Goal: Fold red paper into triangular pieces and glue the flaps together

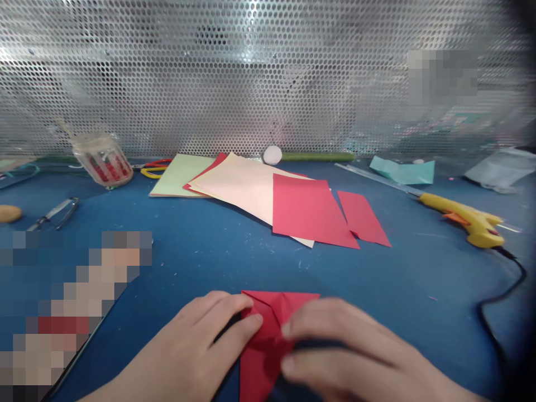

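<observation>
Nearest, the folded red paper point(257, 360) lies on the blue tabletop point(234, 254) between the two hands. The left hand point(192, 340) is unclenched, index finger and thumb laid on the paper's left part. The right hand point(352, 346) is bent over its right side with the fingertips at the folds; whether it pinches the paper, I cannot tell.

Left of the left hand, a pixelated slab point(62, 312) with a slanting edge hems in that side. On the right, a black cord point(481, 312) curves up to a yellow glue gun point(469, 220).

Farther off, a red sheet point(310, 209) overlaps pale cream sheets point(238, 184), with a smaller red piece point(364, 218) just to its right; light green sheets point(176, 173) sit at the far left of the pile. At the left are a metal tool point(54, 215) and a tilted jar point(104, 162) with red bits inside. Teal paper point(402, 172) and a clear bag point(502, 167) lie far right.

A perforated metal panel point(234, 100) closes the far edge. Room to move runs across the blue strip between hands and pile, and rightward to the cord.
</observation>
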Demonstrator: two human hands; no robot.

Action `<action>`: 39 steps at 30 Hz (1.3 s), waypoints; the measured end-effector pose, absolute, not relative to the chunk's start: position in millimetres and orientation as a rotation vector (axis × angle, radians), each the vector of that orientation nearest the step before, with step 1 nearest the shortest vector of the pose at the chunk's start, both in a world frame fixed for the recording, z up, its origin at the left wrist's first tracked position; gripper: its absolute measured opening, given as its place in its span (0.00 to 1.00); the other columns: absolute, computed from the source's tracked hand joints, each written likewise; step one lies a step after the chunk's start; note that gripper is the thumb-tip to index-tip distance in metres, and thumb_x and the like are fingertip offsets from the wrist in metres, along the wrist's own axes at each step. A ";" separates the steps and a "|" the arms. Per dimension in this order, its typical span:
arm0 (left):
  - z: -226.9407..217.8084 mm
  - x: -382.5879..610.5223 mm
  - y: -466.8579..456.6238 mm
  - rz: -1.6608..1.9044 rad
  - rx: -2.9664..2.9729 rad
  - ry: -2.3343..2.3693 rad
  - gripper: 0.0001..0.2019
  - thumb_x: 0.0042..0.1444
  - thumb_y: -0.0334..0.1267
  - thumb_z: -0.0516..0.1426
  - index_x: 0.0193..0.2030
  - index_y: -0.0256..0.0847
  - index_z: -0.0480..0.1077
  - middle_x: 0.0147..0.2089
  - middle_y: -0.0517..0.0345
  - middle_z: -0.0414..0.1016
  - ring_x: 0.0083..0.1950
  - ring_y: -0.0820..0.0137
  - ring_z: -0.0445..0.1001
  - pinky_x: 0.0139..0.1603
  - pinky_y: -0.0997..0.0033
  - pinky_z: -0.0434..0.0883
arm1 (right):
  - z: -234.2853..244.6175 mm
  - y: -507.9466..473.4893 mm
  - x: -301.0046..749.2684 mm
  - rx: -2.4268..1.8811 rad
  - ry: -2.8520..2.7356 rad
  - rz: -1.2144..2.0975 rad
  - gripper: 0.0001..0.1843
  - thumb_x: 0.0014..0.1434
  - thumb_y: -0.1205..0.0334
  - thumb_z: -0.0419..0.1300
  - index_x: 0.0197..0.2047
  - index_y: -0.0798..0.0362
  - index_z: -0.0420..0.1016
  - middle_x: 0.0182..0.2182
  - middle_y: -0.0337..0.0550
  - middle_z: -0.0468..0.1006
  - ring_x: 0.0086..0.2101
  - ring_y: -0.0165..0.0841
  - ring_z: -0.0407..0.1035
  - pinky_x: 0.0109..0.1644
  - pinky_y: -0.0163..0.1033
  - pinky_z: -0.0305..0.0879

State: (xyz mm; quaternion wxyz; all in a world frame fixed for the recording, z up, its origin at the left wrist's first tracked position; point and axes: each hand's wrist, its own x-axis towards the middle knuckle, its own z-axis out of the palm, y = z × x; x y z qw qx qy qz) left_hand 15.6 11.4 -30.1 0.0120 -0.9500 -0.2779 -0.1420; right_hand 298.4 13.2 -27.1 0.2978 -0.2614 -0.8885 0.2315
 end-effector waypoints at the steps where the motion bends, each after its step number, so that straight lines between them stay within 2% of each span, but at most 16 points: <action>1: -29.4 16.2 12.0 -0.439 -2.937 -0.837 0.23 0.64 0.33 0.52 0.66 0.37 0.66 0.62 0.51 0.78 0.60 0.60 0.77 0.61 0.63 0.75 | -27.8 13.5 297.8 -0.784 -2.336 0.456 0.21 0.69 0.72 0.60 0.61 0.44 0.73 0.55 0.46 0.82 0.55 0.31 0.77 0.64 0.34 0.70; 4: -26.7 21.9 13.9 -0.479 -2.890 -0.800 0.19 0.69 0.35 0.52 0.65 0.40 0.68 0.60 0.55 0.81 0.56 0.62 0.80 0.54 0.64 0.79 | -29.0 17.3 296.0 -0.964 -2.367 0.302 0.24 0.67 0.72 0.59 0.63 0.44 0.71 0.61 0.49 0.77 0.58 0.33 0.75 0.61 0.38 0.74; 6: -24.9 25.9 14.9 -0.499 -2.898 -0.814 0.17 0.74 0.39 0.49 0.64 0.43 0.70 0.59 0.57 0.81 0.57 0.63 0.80 0.55 0.66 0.78 | -28.0 20.8 294.9 -0.955 -2.423 0.368 0.19 0.67 0.70 0.59 0.59 0.44 0.74 0.58 0.47 0.78 0.56 0.32 0.76 0.58 0.37 0.76; 8: -23.6 27.5 15.6 -0.517 -2.907 -0.827 0.18 0.77 0.37 0.45 0.63 0.43 0.72 0.60 0.56 0.80 0.60 0.65 0.78 0.59 0.67 0.76 | -26.1 23.7 293.9 -0.889 -2.444 0.426 0.13 0.70 0.70 0.58 0.52 0.45 0.77 0.52 0.46 0.80 0.52 0.32 0.76 0.56 0.36 0.76; 12: -23.8 21.8 16.3 -0.479 -2.938 -0.796 0.22 0.72 0.27 0.45 0.65 0.41 0.71 0.65 0.56 0.77 0.64 0.67 0.75 0.64 0.68 0.72 | -24.3 25.9 293.4 -0.817 -2.446 0.476 0.08 0.72 0.68 0.59 0.47 0.49 0.79 0.45 0.45 0.80 0.46 0.32 0.74 0.52 0.35 0.76; 17: -25.1 11.7 15.8 -0.363 -2.998 -0.828 0.25 0.68 0.28 0.49 0.69 0.44 0.66 0.69 0.60 0.73 0.67 0.67 0.72 0.68 0.64 0.69 | -25.5 24.7 295.1 -0.812 -2.445 0.448 0.08 0.72 0.66 0.61 0.49 0.48 0.81 0.44 0.45 0.81 0.42 0.32 0.75 0.48 0.36 0.76; 21: -24.5 14.2 17.2 -0.406 -3.000 -0.814 0.25 0.67 0.24 0.48 0.68 0.42 0.67 0.66 0.56 0.75 0.65 0.67 0.73 0.67 0.65 0.70 | -23.0 24.3 296.6 -0.803 -2.462 0.409 0.10 0.73 0.64 0.59 0.49 0.48 0.83 0.44 0.46 0.82 0.44 0.33 0.77 0.49 0.37 0.77; 26: -24.0 17.5 18.8 -0.378 -2.987 -0.742 0.25 0.68 0.24 0.46 0.68 0.44 0.67 0.65 0.52 0.76 0.64 0.63 0.74 0.65 0.60 0.72 | -21.3 22.3 295.3 -0.812 -2.454 0.423 0.09 0.72 0.65 0.60 0.48 0.49 0.83 0.45 0.47 0.82 0.45 0.33 0.77 0.51 0.38 0.77; 29: -22.6 16.7 17.9 -0.392 -3.001 -0.746 0.24 0.71 0.26 0.45 0.68 0.44 0.67 0.65 0.51 0.76 0.65 0.64 0.75 0.65 0.62 0.72 | -22.1 23.5 295.7 -0.815 -2.460 0.426 0.11 0.73 0.64 0.59 0.49 0.48 0.83 0.44 0.46 0.83 0.43 0.32 0.78 0.49 0.37 0.78; 32: -22.8 15.2 16.7 -0.431 -2.994 -0.789 0.20 0.75 0.29 0.43 0.65 0.41 0.69 0.64 0.52 0.77 0.65 0.66 0.74 0.67 0.66 0.69 | -21.9 35.9 310.4 -0.991 -2.485 0.221 0.14 0.74 0.58 0.56 0.52 0.45 0.83 0.46 0.45 0.84 0.46 0.34 0.79 0.51 0.38 0.77; 34: -24.3 13.6 16.0 -0.453 -2.963 -0.782 0.19 0.74 0.29 0.43 0.63 0.39 0.69 0.63 0.52 0.78 0.67 0.67 0.73 0.69 0.67 0.67 | -20.5 52.2 334.0 -1.474 -2.411 -0.120 0.20 0.74 0.45 0.53 0.53 0.41 0.83 0.50 0.42 0.84 0.49 0.36 0.79 0.56 0.41 0.74; 35: -25.3 12.6 15.6 -0.457 -2.949 -0.771 0.19 0.74 0.28 0.44 0.63 0.37 0.69 0.63 0.51 0.78 0.67 0.66 0.72 0.70 0.67 0.66 | -19.4 62.1 350.1 -1.687 -2.311 -0.215 0.25 0.74 0.41 0.50 0.54 0.46 0.82 0.52 0.48 0.83 0.52 0.41 0.77 0.59 0.46 0.72; 36: -26.4 11.5 15.1 -0.458 -2.942 -0.753 0.19 0.73 0.28 0.44 0.63 0.36 0.69 0.64 0.50 0.77 0.68 0.66 0.71 0.70 0.66 0.66 | -18.0 72.4 368.3 -1.843 -2.209 -0.297 0.32 0.74 0.38 0.47 0.55 0.54 0.81 0.52 0.57 0.82 0.53 0.47 0.77 0.58 0.52 0.71; 38: -28.7 9.2 14.2 -0.444 -2.935 -0.743 0.21 0.71 0.26 0.44 0.63 0.36 0.70 0.65 0.50 0.76 0.68 0.64 0.71 0.70 0.63 0.67 | -14.5 91.9 408.2 -2.148 -1.976 -0.470 0.47 0.72 0.31 0.42 0.52 0.69 0.80 0.46 0.75 0.80 0.52 0.59 0.75 0.47 0.58 0.71; 39: -29.7 8.1 13.7 -0.436 -2.935 -0.753 0.21 0.70 0.25 0.44 0.64 0.36 0.70 0.66 0.50 0.76 0.68 0.63 0.71 0.70 0.62 0.67 | -12.5 100.1 428.0 -2.288 -1.825 -0.577 0.52 0.72 0.30 0.38 0.49 0.78 0.78 0.41 0.84 0.78 0.51 0.67 0.74 0.40 0.61 0.69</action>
